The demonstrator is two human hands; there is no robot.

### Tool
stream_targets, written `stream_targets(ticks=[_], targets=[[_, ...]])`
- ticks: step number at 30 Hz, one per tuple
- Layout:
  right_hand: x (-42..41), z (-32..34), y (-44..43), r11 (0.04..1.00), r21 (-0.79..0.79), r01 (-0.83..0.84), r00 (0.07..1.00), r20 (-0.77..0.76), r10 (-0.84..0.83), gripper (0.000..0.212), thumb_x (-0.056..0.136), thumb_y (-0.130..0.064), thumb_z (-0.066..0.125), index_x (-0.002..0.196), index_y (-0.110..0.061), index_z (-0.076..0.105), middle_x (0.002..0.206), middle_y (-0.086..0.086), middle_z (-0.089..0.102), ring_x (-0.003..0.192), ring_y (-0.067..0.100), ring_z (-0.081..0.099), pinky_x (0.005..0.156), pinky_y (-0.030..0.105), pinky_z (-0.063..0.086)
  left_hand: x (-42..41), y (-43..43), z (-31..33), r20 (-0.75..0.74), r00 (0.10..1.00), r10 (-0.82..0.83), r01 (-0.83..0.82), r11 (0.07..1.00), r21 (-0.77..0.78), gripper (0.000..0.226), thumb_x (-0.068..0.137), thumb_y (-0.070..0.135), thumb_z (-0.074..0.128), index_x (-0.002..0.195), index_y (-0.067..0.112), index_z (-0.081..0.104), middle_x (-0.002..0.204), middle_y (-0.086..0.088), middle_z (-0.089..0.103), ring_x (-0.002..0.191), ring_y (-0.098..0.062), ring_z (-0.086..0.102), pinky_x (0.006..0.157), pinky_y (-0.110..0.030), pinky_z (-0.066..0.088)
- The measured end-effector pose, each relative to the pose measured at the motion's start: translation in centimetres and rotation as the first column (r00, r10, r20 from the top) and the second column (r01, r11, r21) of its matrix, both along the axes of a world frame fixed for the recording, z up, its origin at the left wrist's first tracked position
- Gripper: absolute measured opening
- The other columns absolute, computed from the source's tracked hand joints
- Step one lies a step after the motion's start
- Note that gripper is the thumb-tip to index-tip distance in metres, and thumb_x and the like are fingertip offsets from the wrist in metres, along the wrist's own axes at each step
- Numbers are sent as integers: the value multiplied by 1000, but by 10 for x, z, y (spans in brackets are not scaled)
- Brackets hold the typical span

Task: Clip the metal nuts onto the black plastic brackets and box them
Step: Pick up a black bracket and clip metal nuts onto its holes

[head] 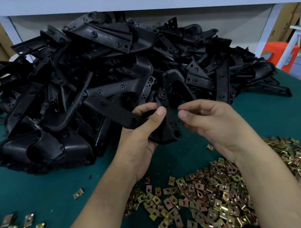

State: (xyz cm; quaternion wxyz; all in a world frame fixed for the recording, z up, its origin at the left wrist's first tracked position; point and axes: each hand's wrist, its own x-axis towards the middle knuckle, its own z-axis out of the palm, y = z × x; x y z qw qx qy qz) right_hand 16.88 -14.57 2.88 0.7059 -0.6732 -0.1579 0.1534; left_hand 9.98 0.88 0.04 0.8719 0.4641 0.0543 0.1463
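Your left hand (139,138) grips one black bracket (169,130) just in front of the pile of brackets (103,72), with the thumb laid across its upper face and the fingers curled round behind it. The bracket's long arm runs up and to the left from your grip, touching the pile's near edge, and its broader end with a round hole hangs below your thumb. Your right hand (214,125) is beside that broader end, on the pile's near side, thumb and forefinger drawn together and the other fingers curled. You cannot tell whether a nut sits in that pinch. The heap of metal nuts (211,191), brassy and square with a hole in each, lies on the green mat (41,186) well in front of the pile, under and between your forearms. A smaller scatter of nuts (14,227) lies further left of it, also in front of the pile. Behind the pile to the right are an orange stool (277,50) and a brown carton (285,18), whose small printed mark is too blurred to read
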Motion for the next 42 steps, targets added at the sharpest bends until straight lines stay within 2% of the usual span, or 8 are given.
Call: stream_targets(ticks=[6, 12, 22, 28, 33, 35, 39, 42], targets=[[-3, 5, -1, 987, 158, -30, 998, -48, 38, 16, 68, -16, 76, 83, -19, 82, 78, 2, 73, 75, 12, 71, 68, 20, 56, -3, 1, 2, -6, 997, -76, 76, 996, -51, 37, 74, 23, 76, 109, 13, 68, 109, -8, 75, 104, -20, 71, 84, -29, 61], [-5, 6, 0, 975, 207, -83, 995, -27, 91, 19, 74, -11, 71, 90, -14, 81, 87, 7, 77, 81, 14, 73, 72, 20, 57, -4, 1, 4, -9, 994, -110, 109, 992, -69, 52, 78, 24, 73, 125, 6, 63, 126, -20, 69, 116, -27, 67, 96, -37, 56], [-10, 11, 2, 969, 212, -124, 991, -19, 131, 19, 74, -15, 73, 92, -11, 78, 87, 7, 78, 75, 12, 73, 65, 19, 57, -5, 4, 2, 82, 981, -177, 186, 975, -117, 22, 87, 19, 67, 107, 10, 65, 109, -12, 74, 101, -24, 72, 81, -28, 60], [-12, 12, 3, 963, 230, -138, 988, -31, 149, 16, 73, -17, 74, 88, -14, 79, 87, 7, 77, 75, 13, 73, 66, 20, 56, -7, 5, 3, 74, 975, -209, 215, 973, -87, 31, 78, 23, 82, 102, 13, 65, 106, -9, 73, 96, -20, 70, 73, -26, 59], [-13, 15, 2, 956, 257, -143, 979, -103, 174, 15, 72, -16, 76, 86, -14, 81, 92, 9, 78, 79, 15, 75, 67, 21, 57, -7, 6, 2, 63, 971, -230, 234, 971, -52, 32, 78, 27, 78, 103, 15, 63, 104, -6, 73, 96, -18, 70, 76, -26, 59], [-13, 15, 2, 956, 259, -138, 969, -163, 184, 19, 72, -17, 77, 90, -13, 82, 99, 11, 78, 86, 15, 74, 72, 22, 58, -7, 7, 1, 65, 970, -234, 236, 971, -36, 37, 74, 27, 80, 103, 14, 63, 103, -6, 74, 96, -18, 71, 79, -28, 59], [-16, 11, 12, 970, 217, -109, 957, -240, 161, 30, 80, -18, 76, 107, -6, 77, 109, 15, 76, 99, 25, 73, 95, 37, 58, -3, 5, -3, 35, 990, -138, 137, 990, 25, 30, 74, 25, 84, 98, 15, 68, 105, -15, 68, 95, -25, 69, 82, -37, 60], [-20, 8, 21, 974, 220, -56, 964, -243, 110, 22, 84, -18, 75, 103, -10, 80, 104, 10, 78, 100, 21, 75, 88, 35, 60, -1, 1, -5, 26, 998, -49, 49, 999, 5, 17, 76, 22, 80, 89, 18, 71, 101, -12, 71, 91, -23, 71, 78, -33, 62]])
